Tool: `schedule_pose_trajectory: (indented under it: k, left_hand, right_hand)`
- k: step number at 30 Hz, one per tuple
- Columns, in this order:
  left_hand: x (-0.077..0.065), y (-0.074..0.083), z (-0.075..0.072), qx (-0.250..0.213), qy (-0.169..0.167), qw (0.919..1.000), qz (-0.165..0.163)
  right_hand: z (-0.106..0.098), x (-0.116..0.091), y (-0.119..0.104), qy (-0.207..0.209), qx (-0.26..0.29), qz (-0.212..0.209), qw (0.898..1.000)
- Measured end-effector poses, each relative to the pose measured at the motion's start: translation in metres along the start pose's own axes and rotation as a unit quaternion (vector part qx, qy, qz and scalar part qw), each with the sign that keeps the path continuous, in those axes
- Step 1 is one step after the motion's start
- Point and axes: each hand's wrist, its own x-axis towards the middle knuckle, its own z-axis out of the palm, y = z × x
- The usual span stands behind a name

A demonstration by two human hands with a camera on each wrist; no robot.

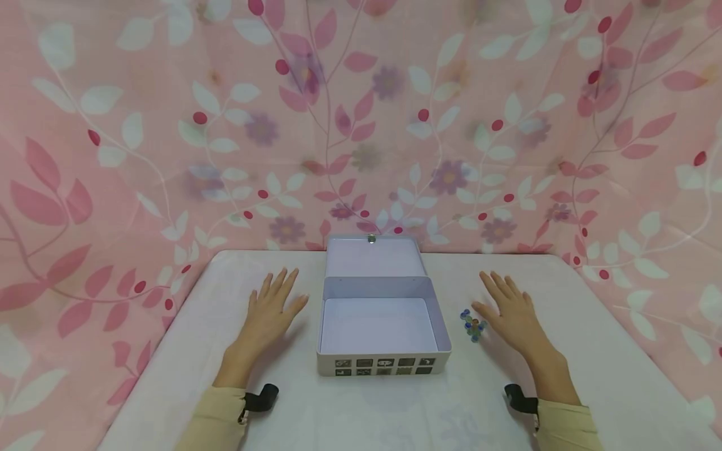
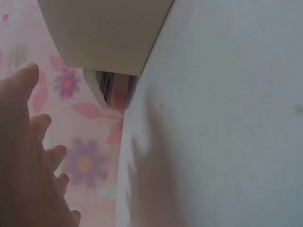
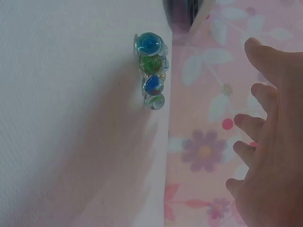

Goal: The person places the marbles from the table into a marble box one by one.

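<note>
Between the two hands stands a white tin box, its hinged lid thrown back and nothing inside it. Small dark pictures line its front wall. Left of the box, the left hand hovers palm down over the table with fingers spread, holding nothing. The right hand is held the same way on the other side, also holding nothing. A cluster of glass marbles, blue, green and amber, lies by the right thumb. In the right wrist view the marbles sit on the cloth, apart from the fingers.
A white cloth covers the table. Behind it and at both sides hangs a pink floral curtain, close to the table's back edge. Each wrist wears a black camera mount.
</note>
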Motion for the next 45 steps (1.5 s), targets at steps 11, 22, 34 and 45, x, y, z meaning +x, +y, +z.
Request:
schedule_pose_trajectory:
  k: [11,22,34,45]
  left_hand:
    - [0.0,0.017,0.011,-0.142,-0.046,0.9886,0.013]
    - [0.0,0.025,0.019,-0.195,-0.073,0.978,0.018]
    - [-0.004,0.032,0.027,-0.25,-0.104,0.9625,0.02]
    - [-0.005,0.033,0.029,-0.269,-0.134,0.9537,-0.004]
  right_hand:
    - [0.004,0.001,-0.002,-0.032,0.002,0.004,0.999]
    - [0.004,0.0,-0.002,-0.067,0.019,0.021,0.997]
    - [-0.002,-0.002,-0.005,-0.098,0.026,0.042,0.994]
    - [-0.001,-0.002,-0.004,-0.094,0.017,0.029,0.995]
